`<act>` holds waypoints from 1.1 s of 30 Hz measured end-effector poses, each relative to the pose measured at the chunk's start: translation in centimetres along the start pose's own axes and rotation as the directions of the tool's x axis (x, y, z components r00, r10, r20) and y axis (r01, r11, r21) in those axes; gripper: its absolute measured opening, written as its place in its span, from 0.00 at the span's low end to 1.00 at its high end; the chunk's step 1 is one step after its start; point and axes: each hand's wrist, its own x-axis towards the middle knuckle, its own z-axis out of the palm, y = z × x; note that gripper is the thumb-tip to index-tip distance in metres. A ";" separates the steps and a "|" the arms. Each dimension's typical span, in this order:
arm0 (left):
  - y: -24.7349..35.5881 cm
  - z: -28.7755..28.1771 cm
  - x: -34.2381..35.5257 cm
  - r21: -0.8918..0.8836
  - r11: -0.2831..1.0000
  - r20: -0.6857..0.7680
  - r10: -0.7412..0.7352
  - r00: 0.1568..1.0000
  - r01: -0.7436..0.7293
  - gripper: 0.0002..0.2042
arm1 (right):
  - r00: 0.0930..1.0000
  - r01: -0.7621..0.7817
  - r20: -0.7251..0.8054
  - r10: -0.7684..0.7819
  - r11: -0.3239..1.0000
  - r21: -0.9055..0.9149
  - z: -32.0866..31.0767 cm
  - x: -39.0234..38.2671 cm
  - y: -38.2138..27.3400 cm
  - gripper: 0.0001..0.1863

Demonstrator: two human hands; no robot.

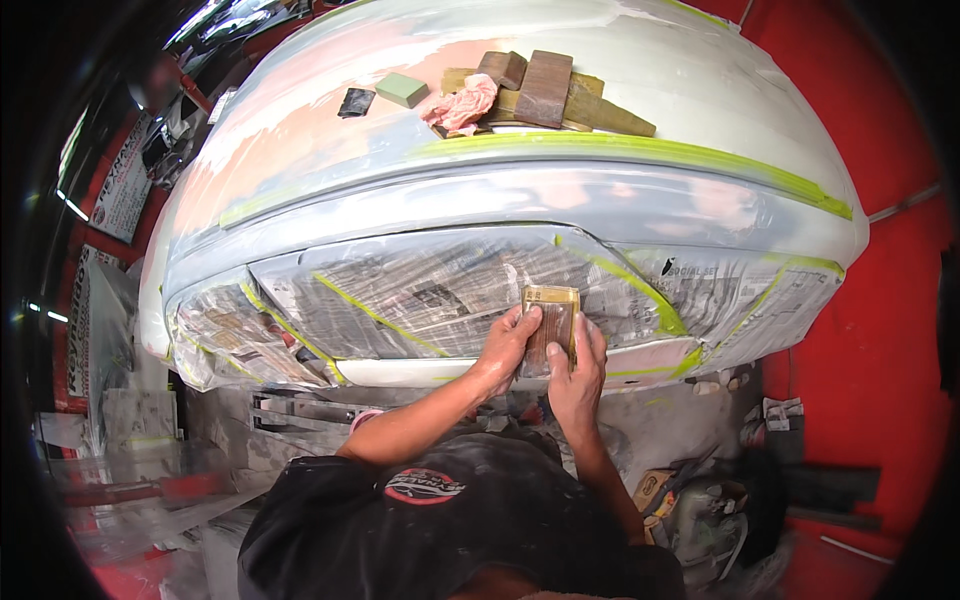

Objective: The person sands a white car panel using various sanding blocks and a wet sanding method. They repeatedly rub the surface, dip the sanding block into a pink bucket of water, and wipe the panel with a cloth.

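Note:
In front of my chest I hold a brown sanding block (552, 330) with a yellowish sheet at its edges, probably sandpaper. My left hand (504, 348) grips its left side, the thumb lying across its face. My right hand (580, 378) is closed round the lower right side, thumb pressed near the bottom edge. Just beyond is a vehicle body panel (700, 200) with grey and white patches. Its lower section carries newspaper and clear plastic masking (440, 290), crossed by lime-green tape (380, 315).
On the panel's upper surface lie brown blocks (546, 88), yellowish-brown strips (612, 112), a crumpled pink cloth (464, 104), a green block (402, 90) and a small dark sheet (356, 102). A red wall (850, 330) stands at right. Assorted items (705, 515) sit low on the right.

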 end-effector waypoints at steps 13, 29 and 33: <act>1.1 1.2 -0.6 -0.009 1.000 0.103 0.026 0.994 -0.025 0.18 | 0.766 -0.537 0.429 0.478 0.109 0.837 -0.2 -3.8 2.2 0.08; 4.5 -1.0 -0.2 0.308 0.950 0.390 -0.174 0.904 0.050 0.25 | 0.882 -0.451 0.277 0.381 0.514 0.729 -7.1 -1.3 4.6 0.23; 3.7 -1.3 0.6 0.349 0.933 0.506 -0.103 0.856 -0.094 0.27 | 0.940 -0.341 0.252 0.229 0.624 0.703 -6.8 0.1 6.9 0.26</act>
